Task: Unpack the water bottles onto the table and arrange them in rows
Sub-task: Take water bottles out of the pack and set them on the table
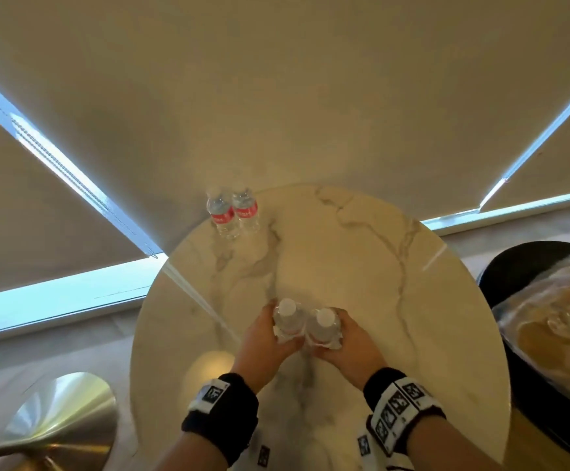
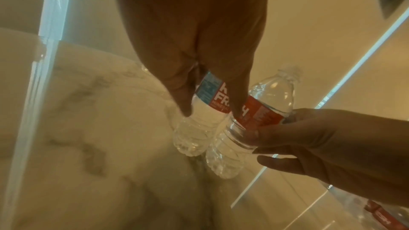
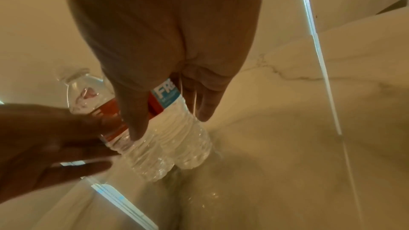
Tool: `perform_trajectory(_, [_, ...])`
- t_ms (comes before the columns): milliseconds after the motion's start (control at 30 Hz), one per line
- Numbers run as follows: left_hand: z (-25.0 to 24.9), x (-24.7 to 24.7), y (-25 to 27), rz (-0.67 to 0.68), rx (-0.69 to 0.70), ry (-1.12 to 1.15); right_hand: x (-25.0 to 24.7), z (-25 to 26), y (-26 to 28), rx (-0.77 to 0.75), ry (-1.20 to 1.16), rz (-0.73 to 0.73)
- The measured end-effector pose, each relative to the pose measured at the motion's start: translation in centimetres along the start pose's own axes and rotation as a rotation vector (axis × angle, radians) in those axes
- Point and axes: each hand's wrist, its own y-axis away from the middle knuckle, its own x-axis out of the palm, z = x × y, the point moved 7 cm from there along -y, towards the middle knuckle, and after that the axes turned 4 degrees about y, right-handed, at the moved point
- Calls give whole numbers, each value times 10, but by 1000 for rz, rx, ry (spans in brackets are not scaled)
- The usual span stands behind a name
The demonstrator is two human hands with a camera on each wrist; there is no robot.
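Note:
Two clear water bottles with red labels, a left one [image 1: 221, 212] and a right one [image 1: 246, 209], stand side by side at the far left edge of the round marble table [image 1: 361, 266]. Near the table's front, my left hand [image 1: 268, 334] grips a white-capped bottle [image 1: 288, 317] around its body. My right hand [image 1: 349, 341] grips a second bottle [image 1: 324, 326] pressed against the first. The left wrist view shows the left fingers [image 2: 183, 100] wrapped over the label of their bottle [image 2: 197, 128]. In the right wrist view the other bottle [image 3: 188, 139] is upright, its base at or just above the marble.
A torn plastic-wrapped pack of bottles [image 1: 548, 317] lies on a black chair [image 1: 521, 266] to the right of the table. A shiny brass round surface [image 1: 62, 413] sits low at the left. Beige window blinds [image 1: 276, 96] hang close behind the table's far edge.

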Motion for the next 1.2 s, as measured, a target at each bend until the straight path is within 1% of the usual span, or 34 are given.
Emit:
perform_trajectory(100, [22,9,20,63,-129,-174,-21,-19,17,77,65,29])
perform_trajectory(167, [33,17,40,71,-188,-206,-53,-39,38,130,55,-20])
perform_trajectory(233, [31,34,57,87,-170,-218,-94,-65,60,188,25,-115])
perform_trajectory(300, [19,65,68,165,-133,-260,-141,-103,79,279,-13,-245])
perform_trajectory(367, [5,108,69,250,-94,-304,-189,-146,95,386,-78,-389])
perform_trajectory(467, [-41,187,64,403,24,-337,-262,-208,105,501,-121,-594])
perform_trajectory(533, [-84,244,59,501,122,-334,-302,-250,97,565,-147,-635])
perform_trajectory(667, [-169,360,28,585,223,-251,-364,-317,63,617,-239,-709])
perform_trajectory(700, [-187,388,18,594,243,-238,-373,-332,53,623,-250,-711])
perform_trajectory(767, [-217,443,-3,616,285,-247,-383,-355,34,646,-314,-661])
perform_trajectory(833, [-237,493,-27,630,277,-295,-389,-372,20,650,-328,-632])
perform_trajectory(867, [-243,515,-42,610,270,-332,-393,-373,15,628,-328,-648])
perform_trajectory(900, [-251,529,-55,558,276,-349,-397,-376,13,604,-320,-678])
perform_trajectory(933, [-261,536,-67,485,280,-356,-400,-375,13,571,-301,-710])
perform_trajectory(967, [-270,540,-77,432,265,-316,-403,-371,15,541,-275,-723])
perform_trajectory(1000, [-277,543,-85,421,209,-255,-404,-371,18,519,-274,-723])
perform_trajectory(1067, [-298,549,-88,479,87,-129,-402,-375,26,526,-314,-677])
perform_trajectory(1133, [-293,563,-104,508,62,-30,-401,-381,33,558,-300,-613])
perform_trajectory(1200, [-282,569,-112,502,26,-37,-401,-387,33,545,-311,-578])
